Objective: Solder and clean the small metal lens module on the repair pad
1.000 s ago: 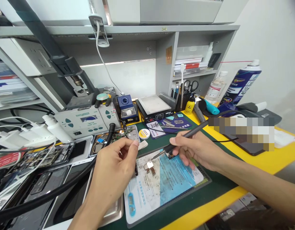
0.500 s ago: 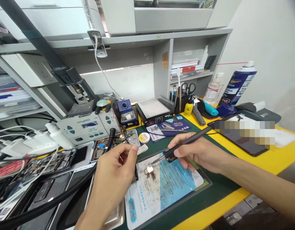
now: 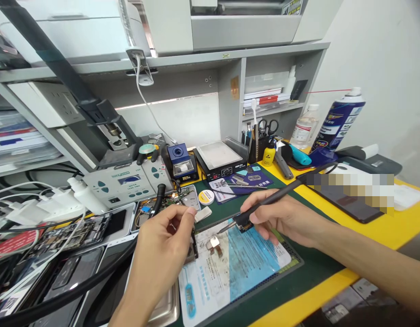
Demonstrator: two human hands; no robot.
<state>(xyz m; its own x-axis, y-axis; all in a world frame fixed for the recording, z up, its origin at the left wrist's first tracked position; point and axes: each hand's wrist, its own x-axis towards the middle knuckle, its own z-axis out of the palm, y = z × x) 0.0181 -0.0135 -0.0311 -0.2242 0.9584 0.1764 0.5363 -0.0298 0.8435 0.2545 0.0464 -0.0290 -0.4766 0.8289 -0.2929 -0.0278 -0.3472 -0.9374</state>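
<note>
My right hand (image 3: 276, 213) grips a black soldering iron (image 3: 274, 196), its thin metal tip (image 3: 227, 228) slanting down to the left. Just short of that tip lies a small silver part with a brown flex cable (image 3: 215, 245), on a stained white and blue work mat (image 3: 217, 281). Thumb and forefinger of my left hand (image 3: 169, 245) are pinched together to the left of the part; what they hold, if anything, is too small to see. A dark flat piece (image 3: 192, 252) shows partly behind the left hand. Another dark piece (image 3: 244, 225) lies under the iron's front end.
Phones and boards (image 3: 77, 231) crowd the left side, crossed by a thick black hose (image 3: 94, 286). Behind the mat stand a grey hot-air station (image 3: 128, 181), a heating plate (image 3: 218, 159) and a round yellow tin (image 3: 206, 197). A spray can (image 3: 337, 120) stands at the back right.
The iron's tip has drawn back slightly from the small silver part, up and to the right. My left hand stays pinched in nearly the same place. The view has shifted a little.
</note>
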